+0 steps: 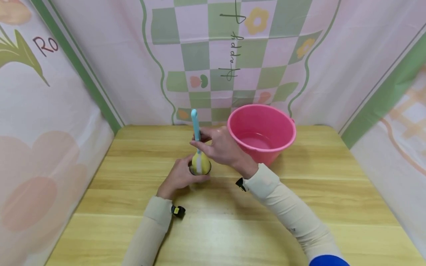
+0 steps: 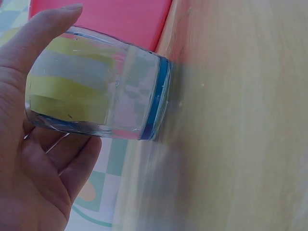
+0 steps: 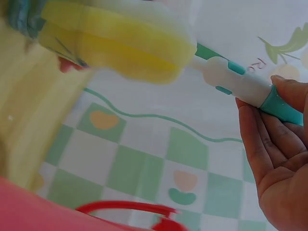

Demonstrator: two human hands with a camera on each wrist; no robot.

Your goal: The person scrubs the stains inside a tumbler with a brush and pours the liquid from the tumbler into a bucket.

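Note:
My left hand (image 1: 181, 173) holds a clear drinking glass (image 2: 137, 94) with a blue-tinted base, thumb on one side and fingers on the other. The glass stands close to the tabletop, its mouth up. With my right hand (image 1: 226, 146) I pinch the teal and white handle (image 3: 245, 82) of a sponge cup brush, held upright above the glass. The brush's yellow and white sponge head (image 3: 120, 41) is partly inside the glass, its upper part sticking out of the mouth. Yellow and white show through the glass wall in the left wrist view.
A pink bucket (image 1: 263, 127) stands just right of my right hand, near the back of the wooden table (image 1: 216, 229). Its red handle (image 3: 127, 206) shows in the right wrist view. Patterned cloth (image 1: 223, 55) hangs behind the table and along both sides.

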